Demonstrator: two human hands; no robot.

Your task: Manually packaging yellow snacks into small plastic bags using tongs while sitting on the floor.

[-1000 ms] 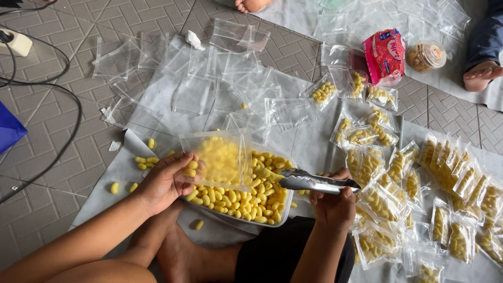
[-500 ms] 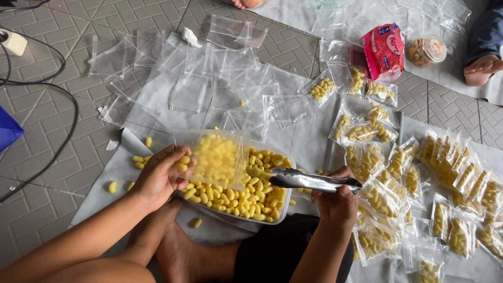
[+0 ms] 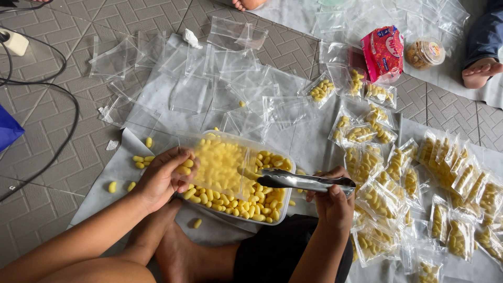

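My left hand (image 3: 163, 180) holds a small clear plastic bag (image 3: 220, 165) flat over a clear tub (image 3: 272, 219) filled with yellow oval candies (image 3: 246, 202). My right hand (image 3: 331, 199) grips metal tongs (image 3: 298, 181). The tong tips point left and sit at the open mouth of the bag, over the tub. Both hands rest above my crossed legs.
Several empty clear bags (image 3: 209, 73) lie spread on the tiled floor ahead. Filled candy bags (image 3: 445, 173) are lined up at the right. A red packet (image 3: 385, 52) and a round jar (image 3: 425, 52) lie at the far right, beside another person's foot (image 3: 479, 72). Loose candies (image 3: 141, 160) and black cables (image 3: 52, 89) lie at the left.
The tongs have slid left, from the tub's right rim to the bag's mouth. The bag has tilted down closer to the tub.
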